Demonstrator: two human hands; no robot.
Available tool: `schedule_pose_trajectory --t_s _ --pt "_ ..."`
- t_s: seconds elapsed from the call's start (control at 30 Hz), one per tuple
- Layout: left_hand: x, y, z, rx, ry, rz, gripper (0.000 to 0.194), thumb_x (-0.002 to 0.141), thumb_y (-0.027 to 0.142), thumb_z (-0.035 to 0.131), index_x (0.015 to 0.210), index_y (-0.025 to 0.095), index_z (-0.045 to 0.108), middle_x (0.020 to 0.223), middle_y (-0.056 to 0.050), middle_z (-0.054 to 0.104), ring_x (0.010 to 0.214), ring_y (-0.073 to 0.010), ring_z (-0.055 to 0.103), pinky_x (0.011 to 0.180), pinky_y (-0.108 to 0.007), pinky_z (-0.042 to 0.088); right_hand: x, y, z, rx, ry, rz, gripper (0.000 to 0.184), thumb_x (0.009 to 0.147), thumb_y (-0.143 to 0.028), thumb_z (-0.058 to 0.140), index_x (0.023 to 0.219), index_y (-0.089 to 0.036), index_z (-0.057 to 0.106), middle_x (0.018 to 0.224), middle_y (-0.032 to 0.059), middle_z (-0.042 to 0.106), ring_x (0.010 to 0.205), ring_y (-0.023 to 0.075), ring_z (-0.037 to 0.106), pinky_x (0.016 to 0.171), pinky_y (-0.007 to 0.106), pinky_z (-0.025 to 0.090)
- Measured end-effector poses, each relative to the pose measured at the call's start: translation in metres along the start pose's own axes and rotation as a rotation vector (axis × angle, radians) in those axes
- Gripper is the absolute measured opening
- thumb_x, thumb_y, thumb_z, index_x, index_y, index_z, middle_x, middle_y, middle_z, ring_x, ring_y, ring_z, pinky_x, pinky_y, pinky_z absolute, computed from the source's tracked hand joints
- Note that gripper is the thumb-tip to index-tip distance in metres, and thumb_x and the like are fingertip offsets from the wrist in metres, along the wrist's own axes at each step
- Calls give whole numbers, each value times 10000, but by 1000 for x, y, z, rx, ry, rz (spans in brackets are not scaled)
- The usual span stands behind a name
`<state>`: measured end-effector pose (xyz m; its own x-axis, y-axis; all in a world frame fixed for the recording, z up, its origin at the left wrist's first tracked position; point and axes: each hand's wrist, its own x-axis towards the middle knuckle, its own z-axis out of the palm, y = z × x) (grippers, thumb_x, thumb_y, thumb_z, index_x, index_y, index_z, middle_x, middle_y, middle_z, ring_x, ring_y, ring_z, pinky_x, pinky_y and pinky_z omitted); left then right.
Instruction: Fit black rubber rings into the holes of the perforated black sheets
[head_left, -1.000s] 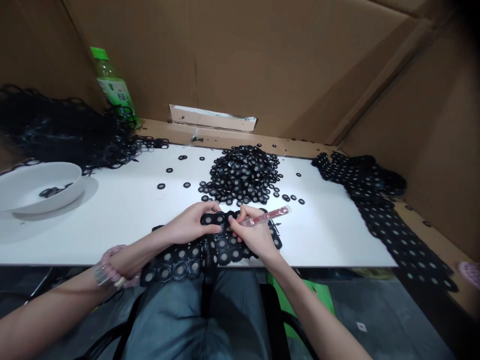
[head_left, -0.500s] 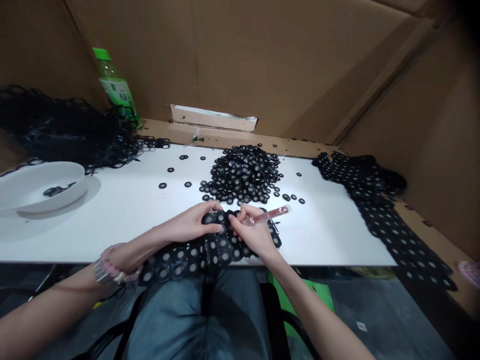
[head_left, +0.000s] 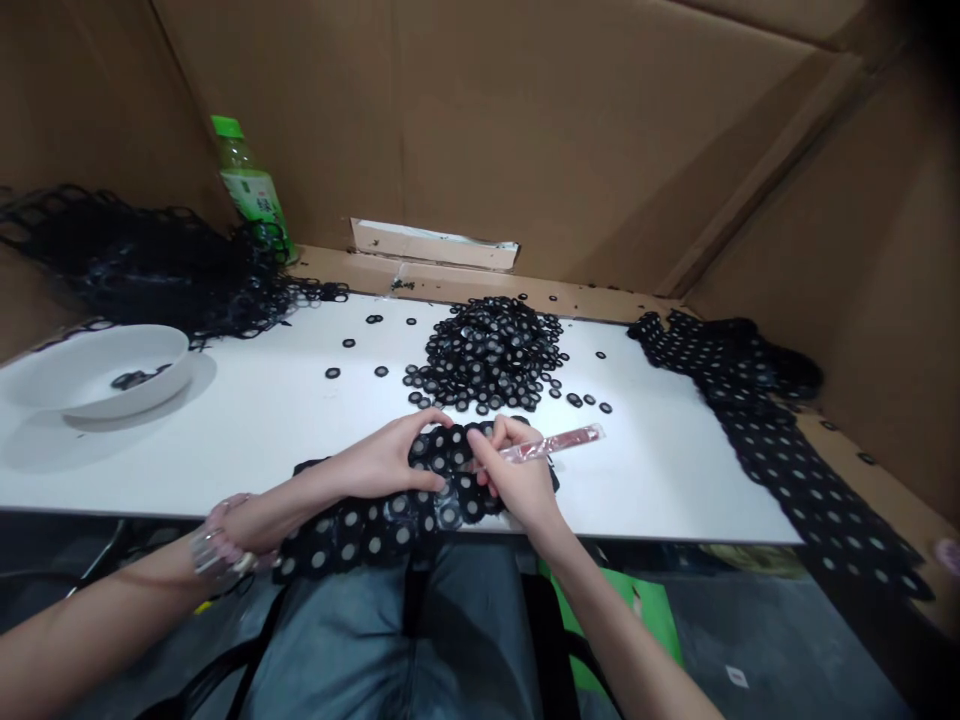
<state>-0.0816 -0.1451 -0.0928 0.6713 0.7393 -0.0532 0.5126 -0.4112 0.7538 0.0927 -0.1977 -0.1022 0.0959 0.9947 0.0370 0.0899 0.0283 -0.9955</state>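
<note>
Perforated black sheet of mesh-centred rings (head_left: 375, 535) lies at the near edge of the white table (head_left: 247, 440), long axis running roughly left to right, rising slightly rightward. Left hand (head_left: 382, 462) arches over it, just beside the right hand (head_left: 517, 478), whose fingers pinch a clear red-tinted tube (head_left: 551, 447) pointing right and away. (Left fingers pinching or merely pressing: cannot tell from here.) Done so far, by the look: a heap of loose rings (head_left: 487, 350) mid-table, a tangle of emptied webbing (head_left: 150, 270) far left. Remaining: this sheet, plus the intact strip (head_left: 772, 440) far right.
</note>
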Motion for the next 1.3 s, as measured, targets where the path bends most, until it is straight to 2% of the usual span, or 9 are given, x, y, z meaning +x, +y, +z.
schedule_pose_trajectory --t_s 0.2,0.43,0.67,0.8,0.93,1.03,1.1,1.2,1.3 --pt "-2 -1 0 -37 -16 10 542 672 272 659 1145 196 404 1158 -49 523 1081 -232 486 911 -350 400 -2 7 5 -181 12 -59 305 653 -143 526 485 -218 282 390 -79 381 375 86 409 402 205 286" --pt "-3 0 0 -81 -20 14 505 677 260 649 1112 208 399 1066 -17 520 994 -206 499 866 -330 409 -2 3 4 -254 -13 -132 288 647 -148 513 486 -212 282 439 -74 351 417 78 349 429 213 265" --pt "-3 0 4 -292 -16 -11 457 646 242 647 1037 205 416 923 14 510 913 -179 508 834 -307 412 -7 5 9 -424 -36 -287 324 671 -125 492 477 -198 244 415 -80 279 399 65 269 448 230 230" --pt "5 -1 -2 -325 -16 -67 475 644 327 659 1039 205 426 923 6 536 912 -192 526 808 -312 427 0 4 4 -178 -9 -99 302 683 -168 512 496 -212 280 397 -82 356 373 71 338 402 212 239" --pt "12 2 -21 -5 -2 -21 411 718 406 611 1040 199 460 939 -21 584 876 -209 559 787 -333 432 11 6 2 131 82 55 283 686 -203 539 541 -220 297 380 -103 361 340 70 372 348 181 202" --pt "-2 12 -24 357 197 58 362 767 410 575 1039 189 483 1004 -64 603 931 -246 552 800 -364 411 13 9 4 171 118 51 285 687 -203 552 543 -215 306 386 -102 376 344 63 375 344 170 195" --pt "-19 19 -15 530 269 201 305 792 406 555 1003 190 511 1013 -71 602 943 -250 541 791 -361 401 12 10 5 162 119 35 284 699 -216 555 541 -212 319 384 -97 396 345 60 375 348 168 204" --pt "-37 24 2 628 149 402 242 822 391 533 955 189 554 1023 -63 602 937 -231 538 779 -341 397 8 10 4 177 129 30 301 709 -244 568 543 -210 319 387 -100 392 339 56 371 350 168 210" --pt "-38 23 6 642 48 416 275 818 397 550 990 183 571 1061 -69 598 935 -217 544 791 -324 403 5 9 3 186 134 32 325 710 -256 582 543 -210 306 394 -105 366 341 54 374 350 167 212"
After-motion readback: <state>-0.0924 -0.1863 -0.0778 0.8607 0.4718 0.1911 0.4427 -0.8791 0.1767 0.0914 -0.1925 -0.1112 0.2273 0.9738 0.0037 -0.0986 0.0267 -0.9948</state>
